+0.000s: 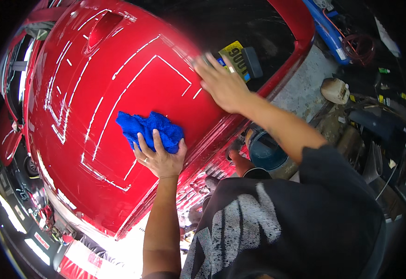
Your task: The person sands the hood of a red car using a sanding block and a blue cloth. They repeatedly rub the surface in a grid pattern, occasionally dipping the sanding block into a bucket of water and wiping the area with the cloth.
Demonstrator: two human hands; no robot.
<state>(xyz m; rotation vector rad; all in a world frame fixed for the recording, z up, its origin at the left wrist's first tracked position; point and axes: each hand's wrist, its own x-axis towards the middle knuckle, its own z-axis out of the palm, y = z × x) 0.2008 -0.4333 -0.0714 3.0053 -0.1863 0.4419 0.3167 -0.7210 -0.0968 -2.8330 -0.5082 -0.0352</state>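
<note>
Blue cloth (146,126), red car roof (133,93), grey-patterned black shirt (314,209)

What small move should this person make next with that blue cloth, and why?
Probably slide the blue cloth a short way across the red car panel with the left hand: the cloth already lies bunched on the panel, with that hand's fingers on it, while the right hand appears to hold no cloth.

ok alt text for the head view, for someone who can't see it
The left hand rests on a blue cloth on a red car roof; the blurred right hand is at the roof's edge, near a yellow plate.
</note>
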